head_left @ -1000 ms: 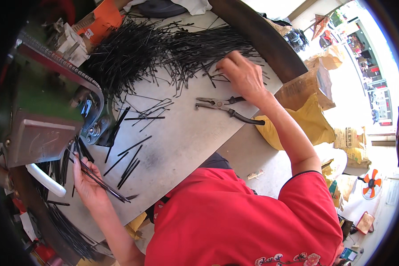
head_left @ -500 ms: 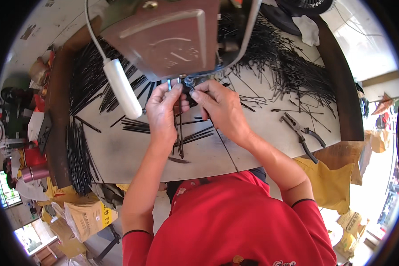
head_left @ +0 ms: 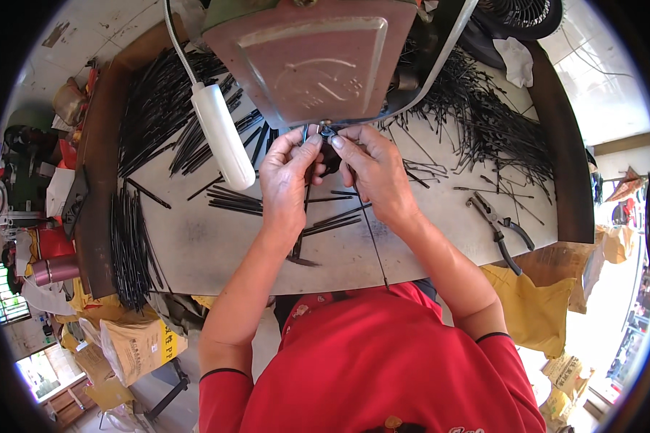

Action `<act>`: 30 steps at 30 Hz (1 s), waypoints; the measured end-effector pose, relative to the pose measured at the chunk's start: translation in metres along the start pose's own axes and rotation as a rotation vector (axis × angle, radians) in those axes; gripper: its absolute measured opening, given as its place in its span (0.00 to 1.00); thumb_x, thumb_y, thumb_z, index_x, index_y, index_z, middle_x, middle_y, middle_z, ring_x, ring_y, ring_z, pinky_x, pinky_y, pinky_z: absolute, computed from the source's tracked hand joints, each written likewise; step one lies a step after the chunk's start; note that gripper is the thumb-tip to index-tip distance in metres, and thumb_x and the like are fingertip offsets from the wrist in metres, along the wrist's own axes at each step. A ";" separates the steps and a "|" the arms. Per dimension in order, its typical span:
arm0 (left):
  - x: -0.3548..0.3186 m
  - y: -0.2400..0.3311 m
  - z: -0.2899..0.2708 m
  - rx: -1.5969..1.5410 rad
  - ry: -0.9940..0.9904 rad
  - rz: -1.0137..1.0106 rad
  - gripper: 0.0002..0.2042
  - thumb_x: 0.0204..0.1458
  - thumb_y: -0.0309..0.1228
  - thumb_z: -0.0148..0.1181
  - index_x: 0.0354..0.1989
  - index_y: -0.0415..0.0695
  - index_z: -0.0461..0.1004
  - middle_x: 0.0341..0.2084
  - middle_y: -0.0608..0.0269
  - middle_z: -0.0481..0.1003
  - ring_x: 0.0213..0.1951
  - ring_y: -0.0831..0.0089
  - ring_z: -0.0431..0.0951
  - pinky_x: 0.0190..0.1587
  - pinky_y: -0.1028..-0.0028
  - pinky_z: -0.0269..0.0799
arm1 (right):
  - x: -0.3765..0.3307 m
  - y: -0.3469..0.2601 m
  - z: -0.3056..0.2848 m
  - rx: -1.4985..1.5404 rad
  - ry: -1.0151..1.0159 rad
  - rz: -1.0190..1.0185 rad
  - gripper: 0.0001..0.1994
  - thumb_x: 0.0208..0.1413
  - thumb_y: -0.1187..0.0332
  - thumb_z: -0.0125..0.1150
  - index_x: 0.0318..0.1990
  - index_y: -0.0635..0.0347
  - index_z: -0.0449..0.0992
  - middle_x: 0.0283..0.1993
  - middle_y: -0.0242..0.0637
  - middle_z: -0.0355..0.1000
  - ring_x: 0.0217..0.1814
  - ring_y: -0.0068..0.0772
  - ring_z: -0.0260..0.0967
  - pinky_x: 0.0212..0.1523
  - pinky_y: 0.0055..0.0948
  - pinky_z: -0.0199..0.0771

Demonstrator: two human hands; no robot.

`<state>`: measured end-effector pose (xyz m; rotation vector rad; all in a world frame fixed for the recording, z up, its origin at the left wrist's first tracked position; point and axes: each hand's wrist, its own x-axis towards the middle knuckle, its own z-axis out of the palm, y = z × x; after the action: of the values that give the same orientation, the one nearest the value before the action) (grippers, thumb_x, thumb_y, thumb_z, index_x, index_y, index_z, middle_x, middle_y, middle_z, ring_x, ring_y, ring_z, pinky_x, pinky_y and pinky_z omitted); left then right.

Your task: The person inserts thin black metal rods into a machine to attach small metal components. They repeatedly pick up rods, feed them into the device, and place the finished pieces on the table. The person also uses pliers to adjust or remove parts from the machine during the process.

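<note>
Under the low edge of the machine head (head_left: 318, 65), a blocky metal casing with a dull, scuffed pinkish plate and a raised rim, we have both hands drawn close together. Our left hand (head_left: 287, 169) has its fingers curled in and pinched on dark rods (head_left: 307, 195), straight and slender, which slant down below the palm; how many there are we cannot tell. Our right hand (head_left: 375, 169) pinches a thin rod (head_left: 372, 238) with thumb and fingers closed — black, wiry, with a small thickened end — and it runs toward the near edge of the surface (head_left: 231, 270), over which its tip reaches. Where the fingertips meet the machine, the upper ends are too small and hidden to make out.

Around the hands we see a smooth, pale grey surface with smudges. Loose black sticks (head_left: 235, 200) lie beside and between our forearms, straight and slightly glossy. Left of them, a dense bundle (head_left: 128, 249) sits along the near left side, and a looser pile (head_left: 166, 101) spreads far left. A smooth white cylinder (head_left: 222, 137) hangs on a bent grey cord just left of our left hand. Far right, there is a bristling heap (head_left: 477, 115) of fine, bent wires — nearer, pliers (head_left: 497, 227) with dark handles lie with their jaws pointing away from us.
</note>
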<state>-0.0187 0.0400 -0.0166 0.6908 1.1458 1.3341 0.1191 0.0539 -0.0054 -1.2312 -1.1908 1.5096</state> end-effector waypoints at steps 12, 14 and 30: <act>-0.002 0.002 0.006 -0.013 -0.008 -0.018 0.10 0.53 0.26 0.59 0.43 0.41 0.72 0.27 0.67 0.74 0.25 0.82 0.71 0.27 0.84 0.65 | 0.000 0.001 0.001 0.044 0.013 -0.005 0.09 0.60 0.68 0.51 0.40 0.67 0.71 0.17 0.31 0.65 0.12 0.15 0.53 0.11 0.19 0.52; -0.003 0.003 0.007 -0.014 -0.011 -0.028 0.11 0.53 0.25 0.59 0.44 0.41 0.72 0.27 0.67 0.74 0.26 0.82 0.72 0.27 0.83 0.66 | 0.000 -0.002 -0.001 0.031 -0.003 0.005 0.09 0.60 0.68 0.51 0.40 0.67 0.72 0.17 0.31 0.66 0.12 0.15 0.54 0.11 0.18 0.52; 0.002 0.000 0.004 -0.081 0.014 -0.067 0.11 0.52 0.25 0.61 0.43 0.37 0.72 0.26 0.66 0.75 0.24 0.82 0.74 0.25 0.84 0.68 | 0.003 0.008 0.002 0.180 -0.041 -0.030 0.08 0.58 0.70 0.54 0.39 0.67 0.73 0.22 0.31 0.70 0.18 0.14 0.61 0.11 0.16 0.55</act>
<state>-0.0158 0.0428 -0.0156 0.5800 1.1105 1.3235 0.1160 0.0552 -0.0139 -1.0634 -1.0692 1.5893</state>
